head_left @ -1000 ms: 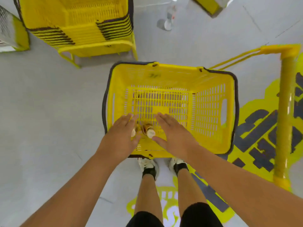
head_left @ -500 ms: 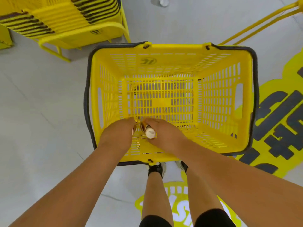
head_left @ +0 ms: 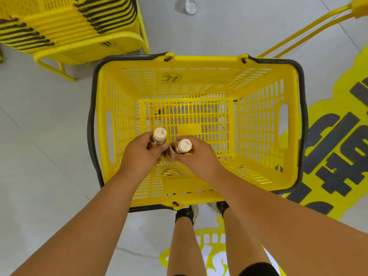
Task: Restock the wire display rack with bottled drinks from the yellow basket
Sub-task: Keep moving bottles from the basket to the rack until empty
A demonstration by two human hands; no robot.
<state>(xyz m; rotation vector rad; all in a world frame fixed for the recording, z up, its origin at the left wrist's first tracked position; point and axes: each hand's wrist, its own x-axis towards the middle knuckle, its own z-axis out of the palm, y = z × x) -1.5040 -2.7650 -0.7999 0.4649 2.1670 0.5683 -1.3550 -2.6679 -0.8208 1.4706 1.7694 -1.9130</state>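
Observation:
The yellow basket (head_left: 258, 120) with dark handles stands on the floor right below me. Inside it, near the front wall, my left hand (head_left: 139, 154) grips a brown bottled drink with a cream cap (head_left: 159, 134). Beside it my right hand (head_left: 197, 158) grips a second brown bottle with a cream cap (head_left: 184, 146). Both bottles point cap-up toward me, close together, their bodies mostly hidden by my fingers. The rest of the basket floor shows only its yellow grid. The wire display rack is out of view.
A stack of yellow baskets (head_left: 69, 26) on a yellow stand sits at the upper left. A clear bottle (head_left: 190, 5) stands on the grey floor beyond the basket. A yellow pull handle (head_left: 310, 30) rises at the upper right, and a yellow floor graphic (head_left: 338, 148) lies right.
Both hands went from reaching flat over the lying bottles to gripping one each, and the bottles now stand cap-up, lifted from the basket floor. The view moved closer over the basket.

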